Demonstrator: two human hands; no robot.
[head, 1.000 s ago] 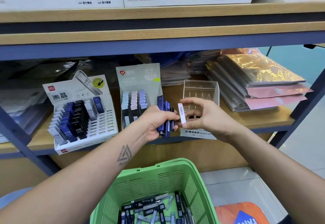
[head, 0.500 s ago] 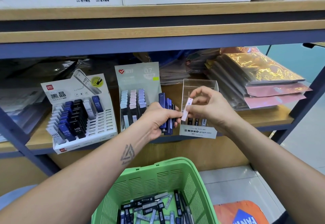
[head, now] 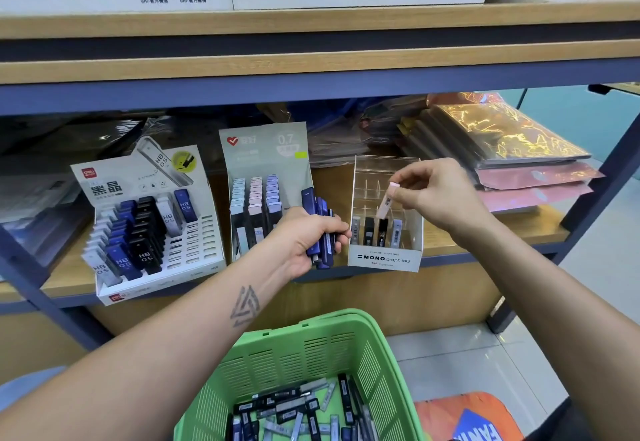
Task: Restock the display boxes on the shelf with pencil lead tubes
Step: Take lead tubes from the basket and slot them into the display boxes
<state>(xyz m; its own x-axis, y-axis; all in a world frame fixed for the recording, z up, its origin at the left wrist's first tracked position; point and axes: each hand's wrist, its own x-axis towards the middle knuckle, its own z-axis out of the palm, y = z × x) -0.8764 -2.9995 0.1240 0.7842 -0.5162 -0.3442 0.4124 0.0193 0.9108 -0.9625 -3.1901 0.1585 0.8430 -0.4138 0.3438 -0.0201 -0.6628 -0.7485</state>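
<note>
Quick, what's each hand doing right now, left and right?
Left hand: grips a bundle of blue lead tubes.
Right hand: pinches one pale pink tube over the clear Mono box.

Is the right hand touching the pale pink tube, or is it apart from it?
Touching. The head view shows the right hand pinching the pale pink tube near its top end between thumb and fingers, above the clear MONO display box.

One camera only, worn on the person's head, looks forward and down at close range: the shelf (head: 311, 70) fills the upper frame, both forearms reach in from below, and the green basket (head: 311, 347) sits at the bottom edge.
</note>
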